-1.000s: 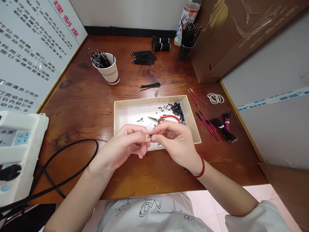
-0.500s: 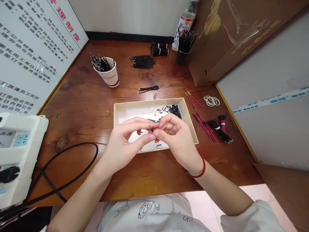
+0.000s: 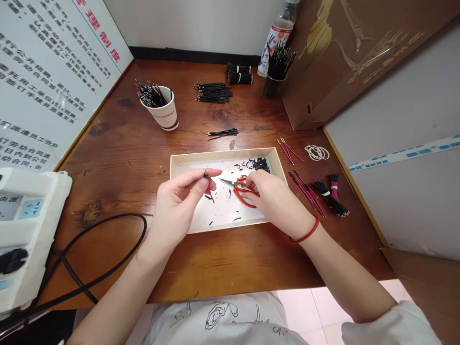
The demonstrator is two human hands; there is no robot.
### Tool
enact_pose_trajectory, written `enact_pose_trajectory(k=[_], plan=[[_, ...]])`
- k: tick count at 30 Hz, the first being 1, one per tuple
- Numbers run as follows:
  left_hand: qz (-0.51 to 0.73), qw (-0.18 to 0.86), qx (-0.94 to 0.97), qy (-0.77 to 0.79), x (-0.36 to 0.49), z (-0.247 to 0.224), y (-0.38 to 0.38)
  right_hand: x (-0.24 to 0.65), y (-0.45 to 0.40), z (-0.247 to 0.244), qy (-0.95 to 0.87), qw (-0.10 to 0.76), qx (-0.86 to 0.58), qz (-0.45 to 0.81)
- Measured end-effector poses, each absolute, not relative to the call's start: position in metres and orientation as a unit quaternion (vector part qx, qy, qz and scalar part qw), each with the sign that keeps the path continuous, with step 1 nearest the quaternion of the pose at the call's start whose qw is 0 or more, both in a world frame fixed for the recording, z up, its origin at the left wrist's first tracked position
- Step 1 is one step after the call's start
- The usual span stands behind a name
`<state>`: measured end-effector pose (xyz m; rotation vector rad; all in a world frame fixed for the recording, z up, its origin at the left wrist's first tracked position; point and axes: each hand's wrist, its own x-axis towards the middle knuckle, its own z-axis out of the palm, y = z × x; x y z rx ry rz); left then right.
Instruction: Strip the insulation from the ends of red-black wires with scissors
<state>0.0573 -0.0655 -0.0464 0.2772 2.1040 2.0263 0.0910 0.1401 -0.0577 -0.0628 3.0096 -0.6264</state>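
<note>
Between the thumb and index finger of my left hand (image 3: 179,194) is a thin magenta wire (image 3: 212,196). Its black tip pokes up at the fingertips, and the magenta length hangs below, partly hidden by the fingers. My right hand (image 3: 275,199) has its fingers around the orange handles of small scissors (image 3: 244,192), whose dark blades point left toward my left hand. Both hands are over a shallow cream box (image 3: 223,154) with a white bottom. Black scraps (image 3: 259,164) are heaped in its far right corner, and several more lie scattered about.
Behind the box lie black wires (image 3: 223,132) and a larger pile (image 3: 213,93). A paper cup (image 3: 165,114) and a clear cup (image 3: 273,87) hold wires. Magenta wires (image 3: 307,193), tied bundles (image 3: 330,196) and rubber bands (image 3: 316,152) sit right. A power strip (image 3: 39,239) and cable are left.
My hands, together over the box half a second ago, are now apart. My right hand has moved right and down onto the scissors' handles. My left hand keeps the wire, now showing its magenta length.
</note>
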Motion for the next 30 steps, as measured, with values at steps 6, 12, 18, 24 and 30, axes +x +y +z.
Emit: enact_pose_trajectory(k=[6, 12, 18, 24, 30], plan=[[0.703, 0.048, 0.058, 0.708, 0.057, -0.048, -0.060, 0.090, 0.133, -0.057, 0.966, 0.041, 0.029, -0.253], [0.655, -0.061, 0.071, 0.750, 0.064, -0.045, -0.058, 0.110, 0.115, -0.036, 0.738, 0.018, 0.018, -0.674], [0.635, -0.099, 0.069, 0.763, 0.067, -0.042, -0.057, 0.123, 0.094, -0.024, 0.647, 0.151, 0.063, -0.745], [0.638, -0.112, 0.061, 0.759, 0.067, -0.042, -0.057, 0.120, 0.093, -0.028, 0.616, 0.170, 0.091, -0.764], [0.618, -0.133, 0.081, 0.770, 0.068, -0.043, -0.058, 0.119, 0.092, -0.027, 0.596, 0.174, 0.094, -0.778]])
